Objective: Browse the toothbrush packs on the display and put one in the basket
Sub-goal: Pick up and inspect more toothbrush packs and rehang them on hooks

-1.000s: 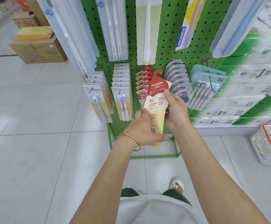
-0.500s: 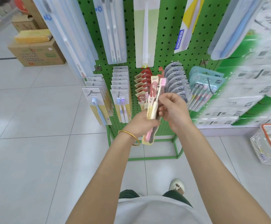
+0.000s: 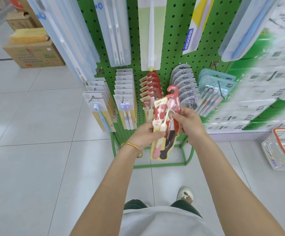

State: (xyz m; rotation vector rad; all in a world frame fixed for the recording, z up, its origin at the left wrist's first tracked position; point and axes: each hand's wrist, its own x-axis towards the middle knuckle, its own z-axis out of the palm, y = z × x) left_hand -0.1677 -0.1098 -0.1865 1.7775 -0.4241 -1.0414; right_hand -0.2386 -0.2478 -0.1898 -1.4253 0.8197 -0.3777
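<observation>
A red and cream toothbrush pack (image 3: 166, 123) is held in front of the green pegboard display (image 3: 172, 48), its front side with the brushes facing me. My left hand (image 3: 145, 135) grips its lower left edge, thumb across the front. My right hand (image 3: 188, 122) pinches its upper right edge. More packs of the same kind hang on a hook (image 3: 149, 86) just behind. The white basket with an orange rim (image 3: 274, 150) sits on the floor at the far right.
Other toothbrush packs hang in rows: blue-brush packs (image 3: 101, 108), two-brush packs (image 3: 125, 103), grey packs (image 3: 183, 86) and teal multi-packs (image 3: 213, 91). Cardboard boxes (image 3: 34, 53) stand at the back left. A blurred shelf of goods (image 3: 266, 92) is at the right.
The pack has been turned over in both hands, from its printed back through edge-on to its front with the brushes showing.
</observation>
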